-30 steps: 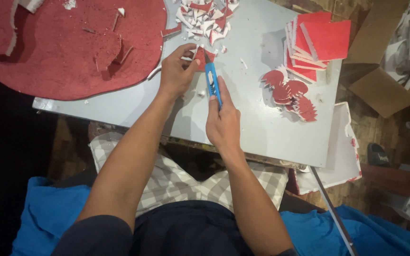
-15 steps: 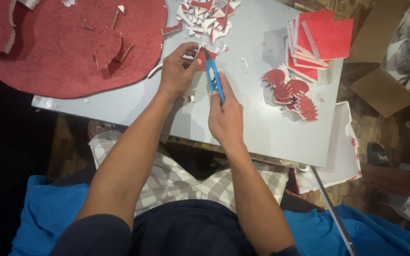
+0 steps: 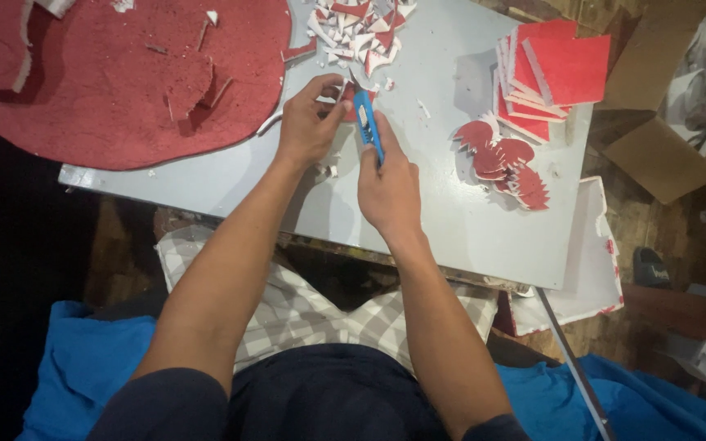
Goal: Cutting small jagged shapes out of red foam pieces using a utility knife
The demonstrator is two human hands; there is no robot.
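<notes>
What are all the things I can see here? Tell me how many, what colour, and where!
Grey flat board table: one, grey, centre.
Big red foam sheet: one, red, upper left.
Blue utility knife: one, blue, in the right hand.
Small red foam piece: one, red, under the left fingers.
Pile of red-and-white offcuts: many, top centre.
Stack of red square foam pieces: several, red, upper right.
Red scalloped cut shapes: several, right of the hands.
Brown cardboard box: one, far right.
Checked cloth: one, on the lap.
Blue cloth: below.
Left hand: one, on the piece.
Right hand: one, gripping the knife.
</notes>
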